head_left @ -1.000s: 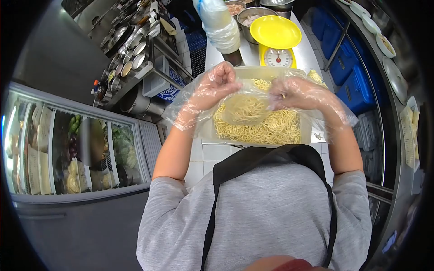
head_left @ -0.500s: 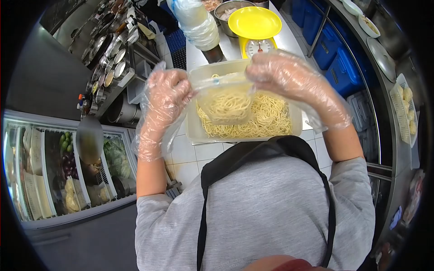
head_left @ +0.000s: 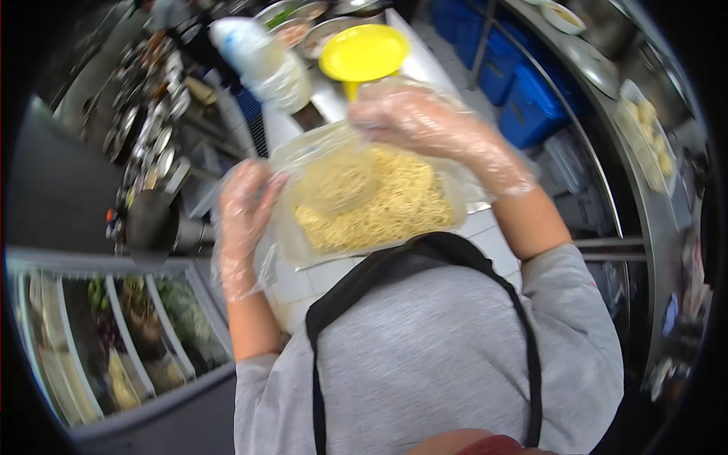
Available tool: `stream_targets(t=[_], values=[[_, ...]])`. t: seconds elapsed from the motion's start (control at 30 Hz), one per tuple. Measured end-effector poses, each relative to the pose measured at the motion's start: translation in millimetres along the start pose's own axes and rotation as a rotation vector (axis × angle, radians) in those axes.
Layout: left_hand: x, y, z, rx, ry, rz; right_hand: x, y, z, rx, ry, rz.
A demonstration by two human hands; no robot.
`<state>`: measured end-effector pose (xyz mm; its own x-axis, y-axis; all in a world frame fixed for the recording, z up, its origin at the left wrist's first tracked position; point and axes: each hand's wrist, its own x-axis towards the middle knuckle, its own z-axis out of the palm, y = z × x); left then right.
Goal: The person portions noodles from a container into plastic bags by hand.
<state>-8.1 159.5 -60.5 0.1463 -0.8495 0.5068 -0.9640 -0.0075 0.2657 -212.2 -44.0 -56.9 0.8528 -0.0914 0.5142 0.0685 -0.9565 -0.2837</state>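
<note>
A clear plastic bag (head_left: 334, 182) with a portion of noodles in it hangs over a translucent tub (head_left: 294, 256) of loose yellow noodles (head_left: 402, 201). Gloved in thin clear plastic, my right hand (head_left: 413, 117) is closed on the bag's upper edge. My left hand (head_left: 246, 201), in the same kind of glove, is at the tub's left side with its fingers apart, just left of the bag. Motion blurs the bag's left edge and the left fingertips.
Behind the tub are a yellow scale pan (head_left: 365, 51), a stack wrapped in plastic (head_left: 262, 64) and metal bowls (head_left: 322, 36). Blue bins (head_left: 531, 102) stand at right. A glass-topped chiller (head_left: 129, 334) is at left. Another person (head_left: 178, 23) is at the far left.
My view has turned, and the tub appears further left. My left hand has come off the bag's left corner and opened, while my right hand keeps hold. The bag now tilts.
</note>
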Motion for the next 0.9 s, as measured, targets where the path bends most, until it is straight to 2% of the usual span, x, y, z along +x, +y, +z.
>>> stream_targets(t=[0.03,0.07,0.1,0.13,0.2,0.23,0.27,0.33,0.37,0.4,0.43,0.5,0.57,0.6,0.67,0.73,0.8,0.9], values=[[1,-1,4,-0.064,0.007,0.025,-1,1,-1,0.033,0.048,-0.035],[1,-5,7,-0.127,0.009,0.048,1,2,3,0.025,-0.155,0.084],[-2,-13,12,-0.155,-0.058,0.067,-11,13,19,0.111,-0.011,-0.022],[-2,-6,19,-0.183,-0.066,0.102,-8,2,14,0.109,-0.122,0.067],[-4,9,29,-0.322,0.038,-0.013,-3,-2,11,0.117,-0.158,0.093],[-4,24,32,-0.495,0.019,-0.150,-2,-7,6,0.142,-0.174,0.104],[-4,23,35,-0.500,0.010,-0.138,-1,-9,4,0.173,-0.190,0.109],[-5,13,43,-0.350,-0.240,-0.318,-1,-3,15,0.219,-0.132,0.120],[-7,0,44,-0.173,-0.363,-0.263,-1,0,19,0.342,-0.061,0.174],[-8,0,45,-0.173,-0.360,-0.259,-1,6,24,0.464,0.009,0.226],[-10,0,45,-0.190,-0.321,-0.243,-3,19,36,0.462,0.010,0.227],[-15,1,46,-0.204,-0.283,-0.240,-8,48,69,0.488,-0.131,0.536],[-21,-2,45,-0.195,-0.048,-0.138,-16,52,83,0.214,-0.446,0.587],[-24,-7,46,-0.173,-0.039,-0.172,-23,53,100,0.178,-0.519,0.581],[-26,-24,49,-0.082,0.220,-0.208,-35,51,131,0.149,-0.661,0.532],[-19,-32,38,-0.034,0.355,-0.304,-38,42,141,0.164,-0.787,0.466],[-1,-11,13,-0.357,0.417,-0.480,-39,35,123,0.212,-0.888,0.407],[3,-39,8,-0.405,0.528,-0.471,-39,47,113,0.195,-1.005,0.321]])
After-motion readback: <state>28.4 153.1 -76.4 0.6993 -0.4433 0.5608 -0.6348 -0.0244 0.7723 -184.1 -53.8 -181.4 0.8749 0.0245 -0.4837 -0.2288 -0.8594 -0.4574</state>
